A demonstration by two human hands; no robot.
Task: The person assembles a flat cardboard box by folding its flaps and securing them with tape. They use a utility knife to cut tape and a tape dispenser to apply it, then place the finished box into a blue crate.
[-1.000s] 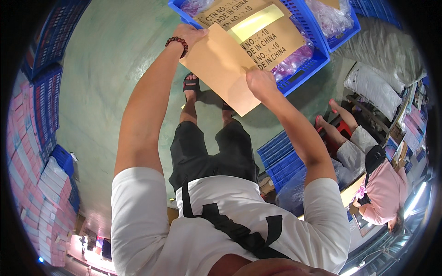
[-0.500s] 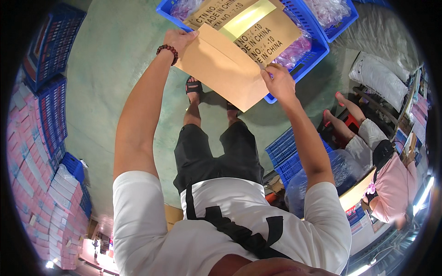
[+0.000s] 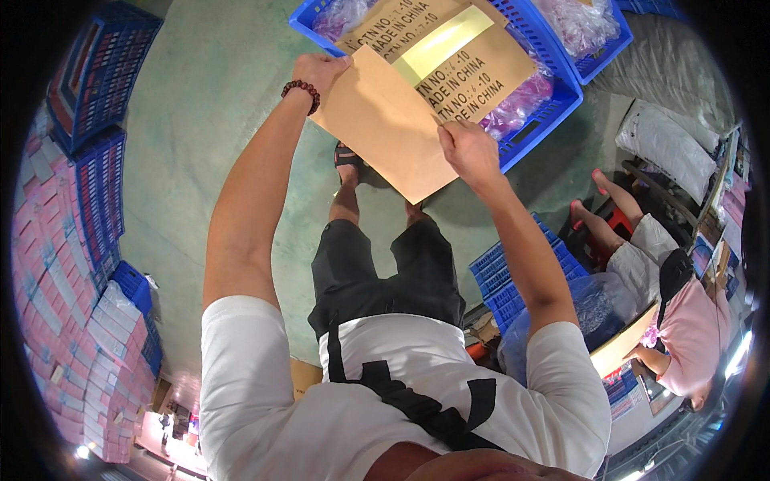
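A plain tan cardboard sheet slants in front of me. My left hand, with a dark beaded bracelet at the wrist, is closed on its upper left corner. My right hand is closed on its right edge, fingers curled inward. Just beyond lies printed brown cardboard with black lettering and a shiny yellowish strip across it. It rests on a blue plastic crate that holds clear and pink plastic-wrapped goods. The held sheet overlaps this cardboard; whether they are joined I cannot tell.
Another blue crate with bagged goods adjoins at the right. Stacked blue crates and pink-and-white boxes line the left. More blue crates stand by my right arm. A person in pink sits farther right, near white sacks.
My right hand has come leftward and slightly down with the sheet's right edge, closer to my left hand. The view has shifted a little, and the seated person's arm has moved.
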